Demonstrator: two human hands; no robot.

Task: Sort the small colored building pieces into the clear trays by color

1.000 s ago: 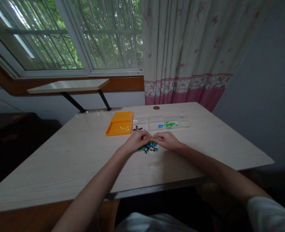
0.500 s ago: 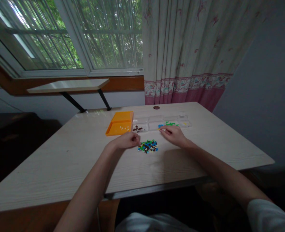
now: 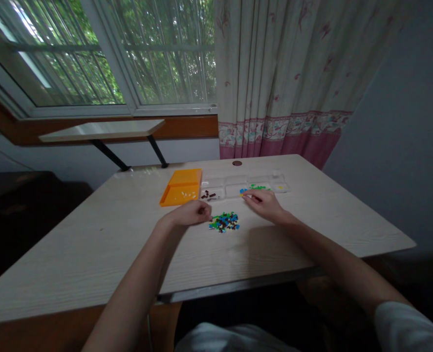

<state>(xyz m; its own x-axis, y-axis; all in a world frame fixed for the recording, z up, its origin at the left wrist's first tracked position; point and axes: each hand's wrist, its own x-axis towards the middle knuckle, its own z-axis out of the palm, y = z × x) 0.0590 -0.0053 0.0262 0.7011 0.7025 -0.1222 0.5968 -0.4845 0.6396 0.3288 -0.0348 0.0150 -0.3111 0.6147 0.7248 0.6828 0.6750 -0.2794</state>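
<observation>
On the table (image 3: 128,254), centre: mixed pile of small pieces (image 3: 224,222), between the hands.
Right hand (image 3: 263,203): thumb and forefinger pinch what appears to be a yellow piece (image 3: 242,195) at the clear tray (image 3: 233,189), partly hiding blue pieces (image 3: 243,190).
Left hand (image 3: 191,213): fingers curled beside pile; cannot tell whether holding anything.
Orange box (image 3: 183,177): left of tray, beyond left hand.

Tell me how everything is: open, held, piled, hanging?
Left hand: curled, beside the pile.
Right hand: pinching a yellow piece.
Pile: loose, mixed colors, on the table.
Orange box: open, white pieces inside.
Clear tray: colored pieces inside.
Curtain: hanging in folds.
Window: can't tell if shut.
</observation>
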